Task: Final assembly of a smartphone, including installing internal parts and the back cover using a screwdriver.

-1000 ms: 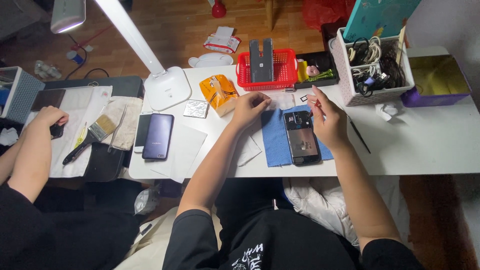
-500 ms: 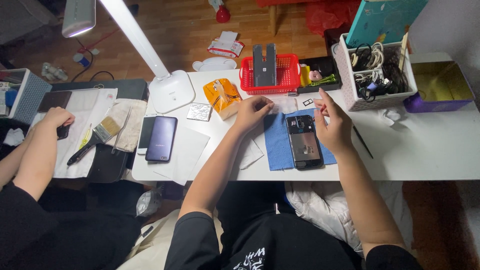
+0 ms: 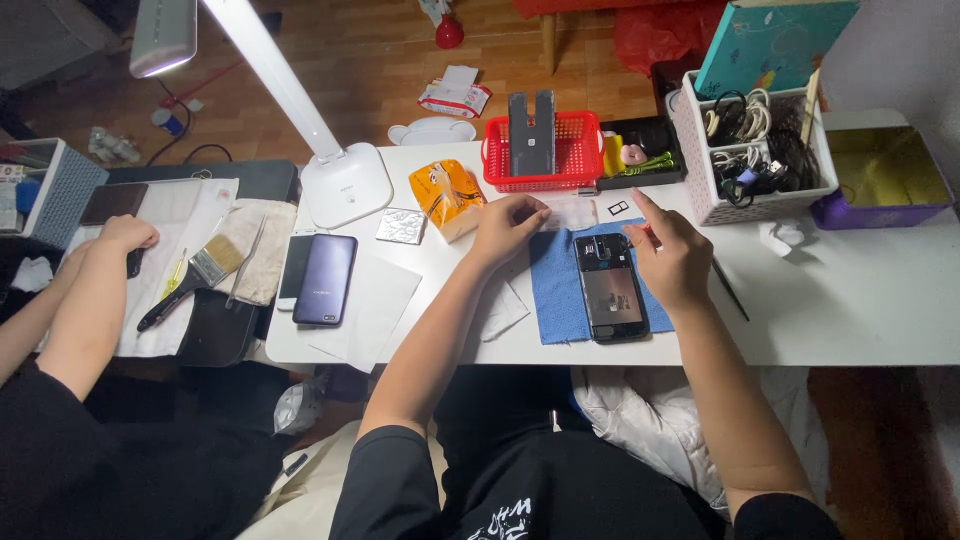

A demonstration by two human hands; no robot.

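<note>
Working over an opened phone (image 3: 610,290) on a blue cloth (image 3: 556,290), near the table's (image 3: 850,300) front edge.
Left hand (image 3: 507,226) rests loosely curled, grasping nothing; right hand (image 3: 672,258) hovers beside the phone, its grip hidden; the cloth likely cushions it.

Single head view, looking steeply down over white table (image 3: 850,300).

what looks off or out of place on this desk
The phone on the blue cloth lies with its back cover off, insides bare. Below the table, packets lie loose on the wood floor.
</note>
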